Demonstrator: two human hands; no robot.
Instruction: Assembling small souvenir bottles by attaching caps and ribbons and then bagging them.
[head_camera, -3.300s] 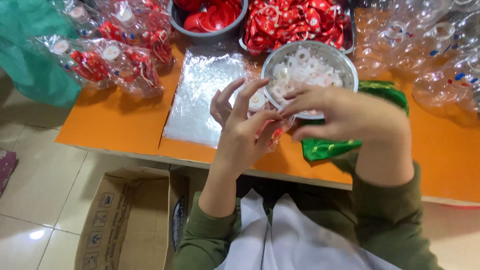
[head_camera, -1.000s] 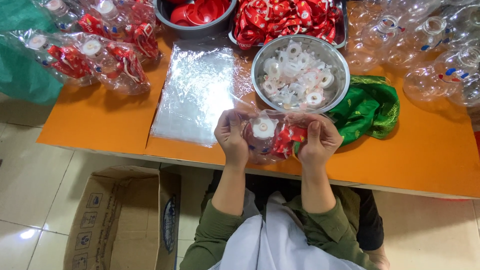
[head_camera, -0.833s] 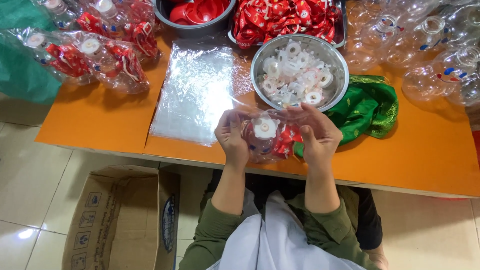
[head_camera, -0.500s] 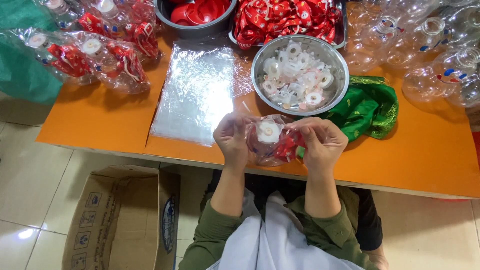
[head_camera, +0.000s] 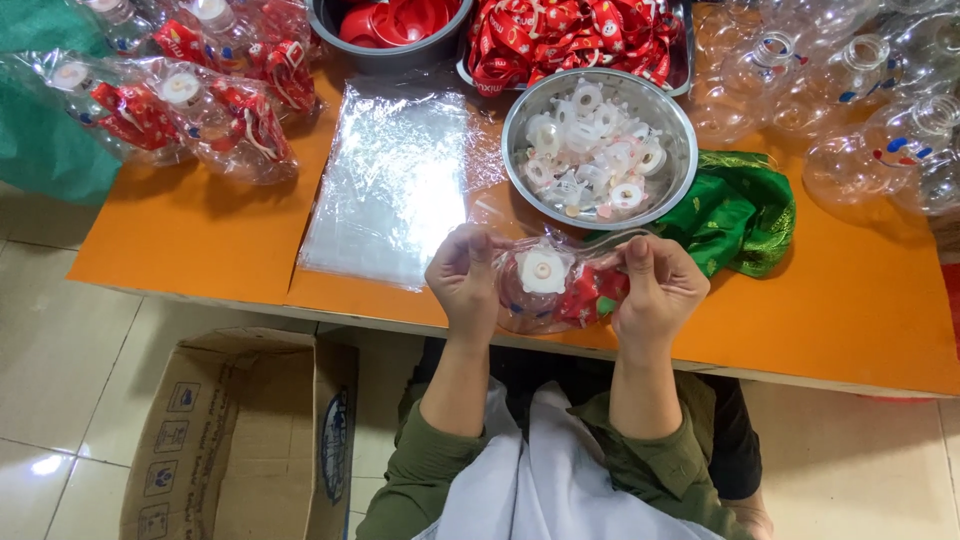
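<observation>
An open cardboard box stood on the floor at the left; above it, filled packets lay on the orange table beside a stack of clear plastic bags. The left hand and right hand had drawn closer over the last second, both pinching the clear bagged bottle with its white cap and red ribbon at the table's near edge. Behind, a steel bowl held white caps, a tray red ribbons

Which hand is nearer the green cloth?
Right. The right hand sits just beside the green cloth, nearly touching its edge; the left hand is across the bagged bottle.
</observation>
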